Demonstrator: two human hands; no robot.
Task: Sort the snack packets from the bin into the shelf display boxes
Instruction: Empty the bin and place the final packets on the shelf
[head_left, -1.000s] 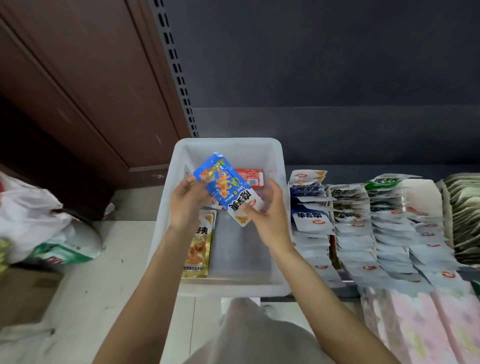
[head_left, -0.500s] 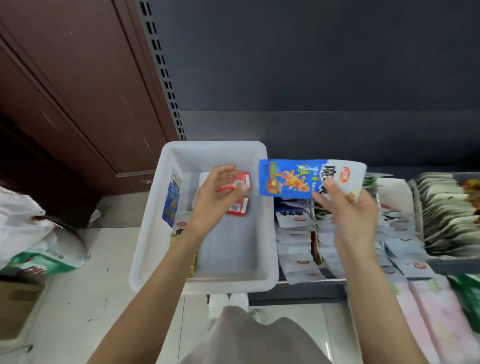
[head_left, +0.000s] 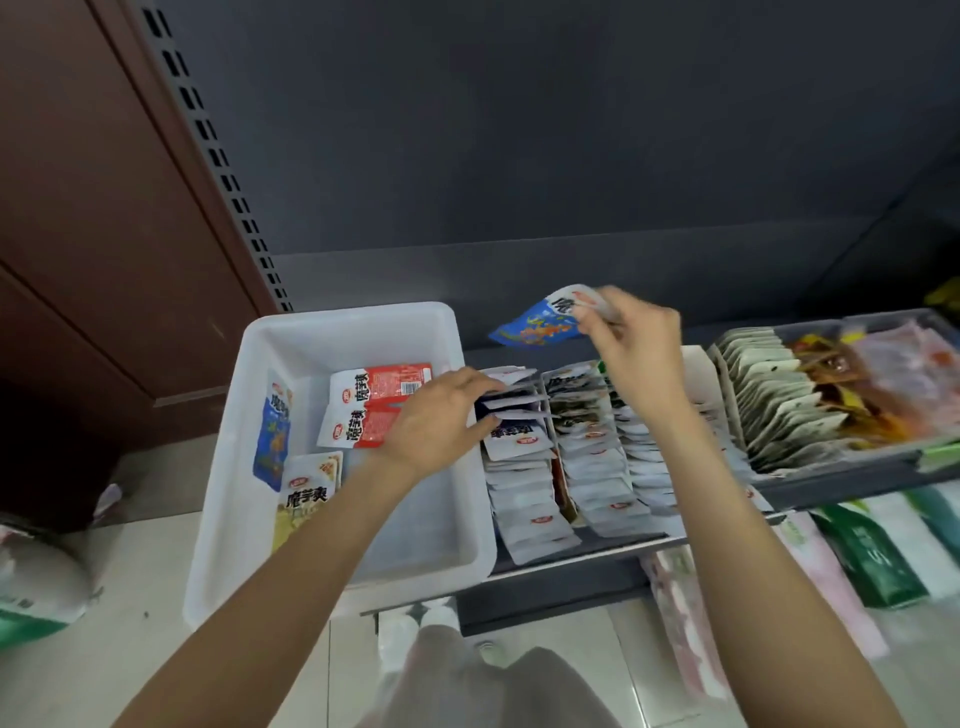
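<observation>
A white plastic bin (head_left: 249, 467) sits at the left end of the shelf. Inside lie two red packets (head_left: 379, 405), a yellow packet (head_left: 309, 493) and a blue packet (head_left: 274, 436) leaning on the left wall. My right hand (head_left: 636, 353) pinches a blue packet (head_left: 540, 322) in the air behind the display boxes. My left hand (head_left: 441, 421) reaches over the bin's right rim, its fingers among the packets at the back of the leftmost display row (head_left: 519, 467). Two more rows of white-topped packets (head_left: 597, 467) stand to its right.
A grey tray of packets (head_left: 779, 405) stands further right on the shelf. Green and pink bags (head_left: 857, 561) fill the lower shelf. A perforated upright (head_left: 208, 145) and brown panel rise at the left. A white sack (head_left: 36, 582) lies on the floor.
My right hand has carried the blue packet further right and back, above the rear of the display rows. My left hand has left the red packets and moved right to the leftmost row.
</observation>
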